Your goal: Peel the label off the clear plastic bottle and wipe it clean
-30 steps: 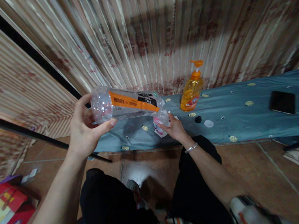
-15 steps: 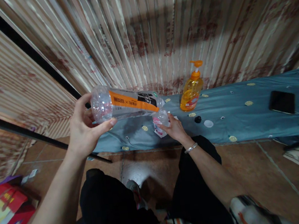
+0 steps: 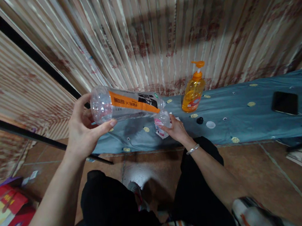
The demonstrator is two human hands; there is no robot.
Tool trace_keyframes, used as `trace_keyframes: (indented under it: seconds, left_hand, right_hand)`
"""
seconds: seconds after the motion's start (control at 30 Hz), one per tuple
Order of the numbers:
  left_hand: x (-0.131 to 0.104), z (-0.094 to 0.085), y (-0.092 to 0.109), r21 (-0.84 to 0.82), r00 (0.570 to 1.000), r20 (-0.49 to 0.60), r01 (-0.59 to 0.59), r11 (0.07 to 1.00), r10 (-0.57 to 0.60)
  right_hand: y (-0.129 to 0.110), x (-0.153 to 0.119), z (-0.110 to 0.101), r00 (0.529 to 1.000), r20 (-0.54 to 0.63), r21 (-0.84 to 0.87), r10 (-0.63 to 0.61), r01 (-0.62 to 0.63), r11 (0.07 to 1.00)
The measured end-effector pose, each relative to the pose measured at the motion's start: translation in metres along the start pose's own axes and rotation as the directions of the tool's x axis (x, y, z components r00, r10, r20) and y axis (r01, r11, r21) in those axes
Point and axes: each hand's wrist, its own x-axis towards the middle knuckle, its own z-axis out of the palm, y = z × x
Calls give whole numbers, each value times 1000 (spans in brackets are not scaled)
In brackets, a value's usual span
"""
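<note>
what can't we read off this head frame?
All head view.
- Small pink-and-clear container: mostly hidden by the right hand and the bottle's neck; contents unreadable.
- Clear bottle in the left hand: label print too small; mouth hidden.
- Red box: cut by the left edge.
- Black slab: featureless.

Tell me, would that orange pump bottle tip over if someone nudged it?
Probably fairly easily: the pump bottle stands tall and narrow on soft cloth. It looks about half full, so some weight sits low. Its smooth plastic might feel slippery.
</note>
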Motion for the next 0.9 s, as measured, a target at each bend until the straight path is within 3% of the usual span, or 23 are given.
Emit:
trace_keyframes:
  seconds: [0.4, 0.9]
  left_hand:
    - [3, -2, 3, 4, 1000, -4, 29, 1000, -29]
    - [4, -3, 1, 69, 997, 56, -60, 996, 56]
  right_hand:
    - [-3, -1, -1, 1000, 8, -5, 10, -10, 1000]
    - [0, 0, 1, 1000, -12, -1, 9, -9, 1000]
